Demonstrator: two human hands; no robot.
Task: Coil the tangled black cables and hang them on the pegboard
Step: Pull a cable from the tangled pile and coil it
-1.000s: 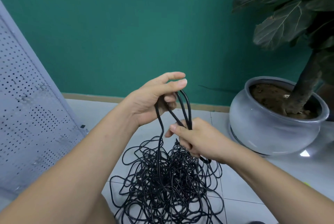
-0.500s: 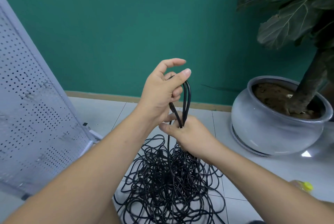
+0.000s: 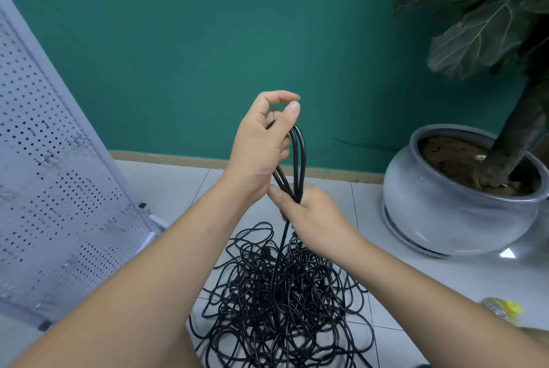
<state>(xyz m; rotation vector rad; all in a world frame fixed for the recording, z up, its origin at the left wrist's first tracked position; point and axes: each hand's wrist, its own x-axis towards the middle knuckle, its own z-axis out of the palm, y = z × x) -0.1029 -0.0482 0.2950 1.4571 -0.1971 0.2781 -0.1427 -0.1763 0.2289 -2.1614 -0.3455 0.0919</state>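
A big tangle of black cables (image 3: 279,302) lies on the tiled floor between my forearms. Above it I hold up a few narrow loops of cable (image 3: 298,159). My left hand (image 3: 261,147) is raised, fingers curled round the top of the loops, thumb and forefinger tips near each other above them. My right hand (image 3: 309,216) grips the bottom of the same loops just below, and one strand drops from it into the tangle. The white pegboard (image 3: 59,189) leans at the left, with small metal hooks on it.
A grey ceramic pot (image 3: 451,207) with a large-leaved plant stands at the right on the floor. A green wall with a wooden skirting closes the back. A small bottle with a yellow cap (image 3: 505,308) lies at the right by my forearm.
My left hand has risen and pulled the loops taller and narrower. My right hand has stayed gripping their lower end. The view has shifted slightly, showing more of the pegboard.
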